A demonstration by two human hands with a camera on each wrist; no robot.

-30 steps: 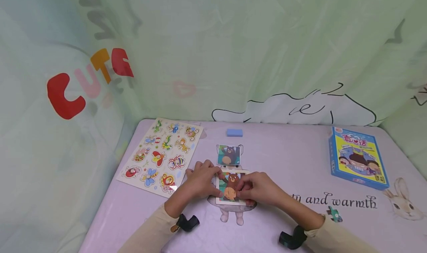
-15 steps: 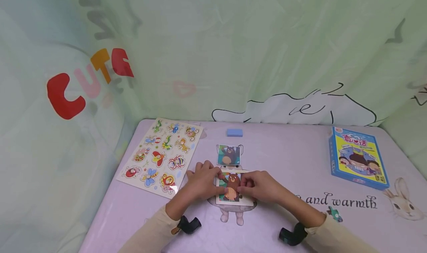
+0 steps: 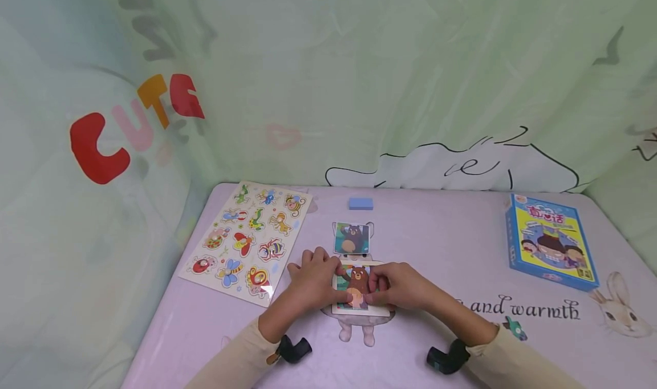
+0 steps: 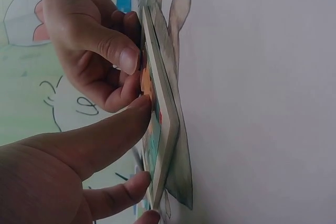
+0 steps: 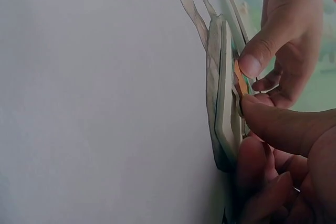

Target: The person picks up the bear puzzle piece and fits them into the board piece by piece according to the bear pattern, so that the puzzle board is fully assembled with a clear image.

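A small pale-framed puzzle board (image 3: 378, 310) with a brown bear picture (image 3: 357, 278) lies on the table before me. My left hand (image 3: 313, 280) is at its left side, the thumb laid on the bear's orange belly and other fingertips by the board's edge. From the right, my right hand (image 3: 402, 286) pinches the picture's right part with thumb and curled fingers. In the right wrist view, an orange puzzle piece (image 5: 240, 77) stands slightly tilted above the board, near both thumbs. The fingers hide much of the picture. Just beyond lies a dark bear card (image 3: 351, 239).
A board of insect pictures (image 3: 251, 238) lies at the left, close to the left hand. A blue block (image 3: 361, 204) is near the back edge. At the right is a blue and yellow box (image 3: 551, 243), with a small teal shape (image 3: 515, 329) near the right sleeve.
My right fingers have moved from the board's right edge slightly inward onto the bear. The left thumb has shifted right, onto the belly. The board stays in place.
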